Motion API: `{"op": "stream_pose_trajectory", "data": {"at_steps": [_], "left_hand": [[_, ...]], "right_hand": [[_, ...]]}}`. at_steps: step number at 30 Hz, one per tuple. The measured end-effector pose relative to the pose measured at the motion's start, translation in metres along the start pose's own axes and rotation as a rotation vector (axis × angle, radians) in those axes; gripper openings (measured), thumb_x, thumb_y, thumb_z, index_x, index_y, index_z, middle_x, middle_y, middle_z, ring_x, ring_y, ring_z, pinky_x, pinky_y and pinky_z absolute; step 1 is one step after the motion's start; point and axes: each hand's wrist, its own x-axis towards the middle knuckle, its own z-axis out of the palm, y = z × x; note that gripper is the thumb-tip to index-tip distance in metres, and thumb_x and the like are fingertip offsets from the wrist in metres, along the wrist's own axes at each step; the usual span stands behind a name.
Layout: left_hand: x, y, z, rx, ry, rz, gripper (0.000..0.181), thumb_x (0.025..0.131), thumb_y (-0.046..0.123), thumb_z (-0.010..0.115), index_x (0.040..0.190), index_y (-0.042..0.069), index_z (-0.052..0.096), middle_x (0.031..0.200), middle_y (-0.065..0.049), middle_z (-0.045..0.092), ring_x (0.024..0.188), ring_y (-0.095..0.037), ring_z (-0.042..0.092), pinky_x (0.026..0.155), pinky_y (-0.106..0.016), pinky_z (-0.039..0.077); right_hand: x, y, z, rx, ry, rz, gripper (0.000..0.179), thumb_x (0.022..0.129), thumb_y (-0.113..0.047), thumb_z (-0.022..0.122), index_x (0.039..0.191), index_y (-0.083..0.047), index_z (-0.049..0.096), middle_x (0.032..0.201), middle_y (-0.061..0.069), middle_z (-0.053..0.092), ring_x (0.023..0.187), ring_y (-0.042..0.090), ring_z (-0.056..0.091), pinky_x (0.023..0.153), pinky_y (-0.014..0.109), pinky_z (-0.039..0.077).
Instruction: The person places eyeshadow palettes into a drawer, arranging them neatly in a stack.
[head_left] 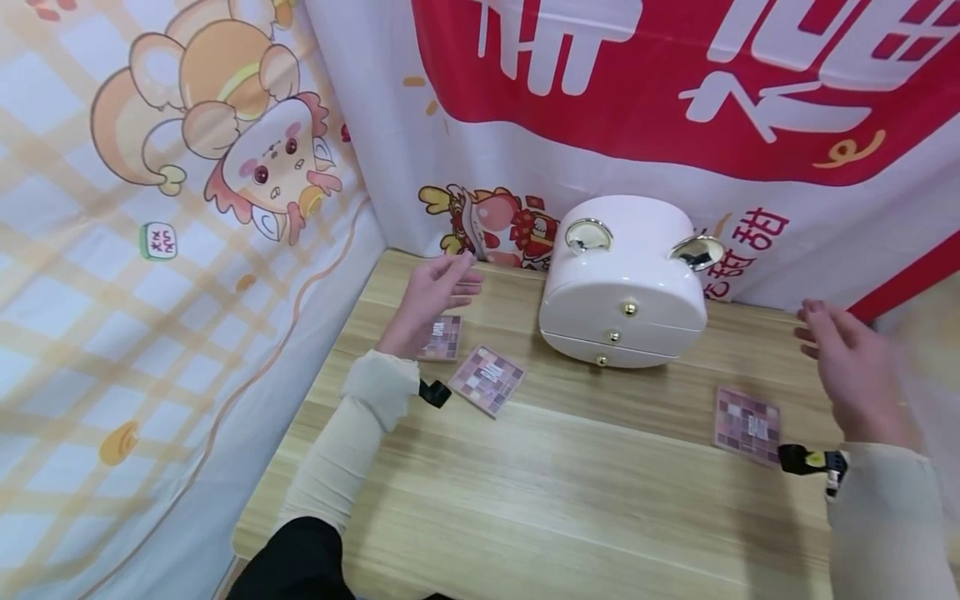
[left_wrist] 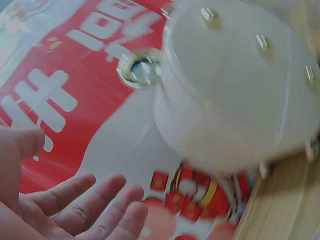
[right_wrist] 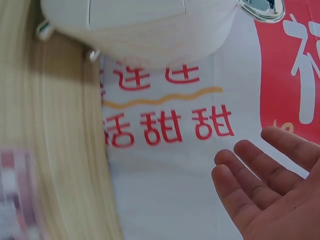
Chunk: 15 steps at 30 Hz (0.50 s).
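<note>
A white rounded box (head_left: 622,283) with gold knobs and two shiny ear-like loops stands at the back of the wooden table. My left hand (head_left: 442,296) hovers left of it with fingers extended, holding nothing; the left wrist view shows the palm (left_wrist: 75,215) and spread fingers. Off to the right, my right hand (head_left: 855,367) is raised in the air, its fingers loosely bent around nothing. Near the left wrist lie two square checkered palettes, one (head_left: 489,379) in full sight and another (head_left: 442,339) partly behind the hand. A third palette (head_left: 747,423) lies beside the right hand.
A white cloth with a red printed banner (head_left: 600,83) hangs right behind the box. On the left, a checkered cloth (head_left: 187,333) with a cartoon animal borders the table. The wooden tabletop (head_left: 570,500) stretches toward the front.
</note>
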Motion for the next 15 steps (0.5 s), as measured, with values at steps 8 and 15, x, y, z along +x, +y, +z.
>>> {"op": "stream_pose_trajectory", "data": {"at_steps": [8, 15], "left_hand": [[-0.011, -0.006, 0.016, -0.419, -0.117, -0.056, 0.042, 0.104, 0.036, 0.056, 0.124, 0.000, 0.061, 0.117, -0.021, 0.064, 0.106, -0.035, 0.064, 0.101, -0.048, 0.048], [-0.015, -0.012, 0.031, -0.564, -0.117, -0.078, 0.033, 0.104, 0.030, 0.056, 0.119, 0.001, 0.063, 0.110, -0.017, 0.066, 0.102, -0.032, 0.064, 0.107, -0.051, 0.042]], "right_hand": [[0.013, -0.002, 0.021, 0.487, -0.091, 0.053, 0.069, 0.092, -0.057, 0.060, 0.142, -0.010, 0.055, 0.128, 0.005, 0.054, 0.107, 0.012, 0.060, 0.075, 0.014, 0.053], [0.020, -0.011, 0.038, 0.526, -0.138, 0.066, 0.054, 0.091, -0.054, 0.064, 0.124, -0.011, 0.065, 0.119, 0.003, 0.060, 0.102, 0.011, 0.064, 0.078, 0.019, 0.055]]}}
